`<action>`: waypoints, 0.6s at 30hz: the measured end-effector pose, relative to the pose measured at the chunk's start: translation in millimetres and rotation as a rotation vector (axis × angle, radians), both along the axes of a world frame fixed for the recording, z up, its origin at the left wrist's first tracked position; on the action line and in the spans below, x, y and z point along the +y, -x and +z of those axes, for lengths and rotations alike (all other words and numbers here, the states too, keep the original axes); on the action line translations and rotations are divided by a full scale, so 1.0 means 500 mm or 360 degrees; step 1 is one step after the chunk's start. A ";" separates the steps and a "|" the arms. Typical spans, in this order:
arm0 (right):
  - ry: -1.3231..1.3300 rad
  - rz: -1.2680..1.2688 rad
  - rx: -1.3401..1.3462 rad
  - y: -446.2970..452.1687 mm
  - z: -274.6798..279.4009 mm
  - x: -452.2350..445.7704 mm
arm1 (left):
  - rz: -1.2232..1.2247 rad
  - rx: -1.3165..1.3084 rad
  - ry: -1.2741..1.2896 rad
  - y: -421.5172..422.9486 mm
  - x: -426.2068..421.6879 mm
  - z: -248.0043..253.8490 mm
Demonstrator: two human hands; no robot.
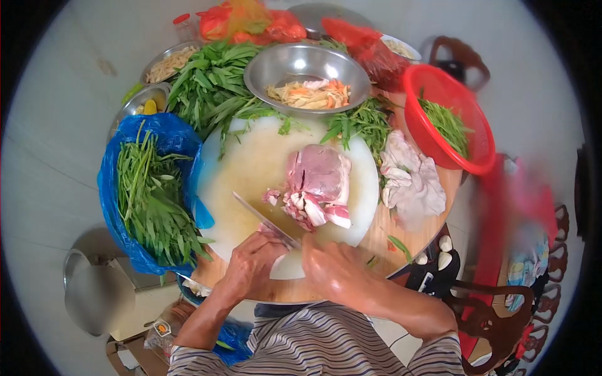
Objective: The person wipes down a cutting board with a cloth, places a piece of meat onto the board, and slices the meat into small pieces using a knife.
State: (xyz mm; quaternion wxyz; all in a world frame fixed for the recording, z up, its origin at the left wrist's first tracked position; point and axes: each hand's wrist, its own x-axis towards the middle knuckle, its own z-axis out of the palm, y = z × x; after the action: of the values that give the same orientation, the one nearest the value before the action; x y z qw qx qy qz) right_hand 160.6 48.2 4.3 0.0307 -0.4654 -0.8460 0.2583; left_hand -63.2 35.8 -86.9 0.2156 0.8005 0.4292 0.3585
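Observation:
My right hand (332,266) grips a kitchen knife (266,219), its blade slanting up and to the left over the round white cutting board (232,156). Fingers curled, my left hand (254,260) presses on a small piece of meat (268,230) right beside the blade; most of that piece is hidden by the fingers and knife. A large chunk of raw meat (320,172) lies at the board's centre right, with cut strips of meat (313,210) against its near side. One small meat scrap (271,197) sits left of them.
Around the board stand a blue bag (111,172) of greens, a steel bowl (251,78) of shredded food, and a red basin (451,153) with green vegetables. Leafy greens (213,78) lie behind. A pale crumpled cloth (411,172) rests on the wooden table (433,213).

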 end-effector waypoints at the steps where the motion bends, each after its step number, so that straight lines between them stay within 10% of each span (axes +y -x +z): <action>1: 0.0039 0.0071 -0.0039 -0.020 0.015 -0.002 | 0.0049 -0.0021 -0.0011 -0.002 -0.002 0.000; 18: 0.0170 -0.0079 -0.0052 -0.054 0.008 -0.064 | 0.0087 -0.0051 0.0062 -0.008 -0.004 0.008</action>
State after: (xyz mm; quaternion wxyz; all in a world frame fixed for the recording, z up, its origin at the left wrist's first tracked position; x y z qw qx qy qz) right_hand 187.5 16.1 8.3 -0.0017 -0.4914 -0.8197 0.2944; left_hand -59.2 33.6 -82.8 0.2280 0.7782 0.4544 0.3687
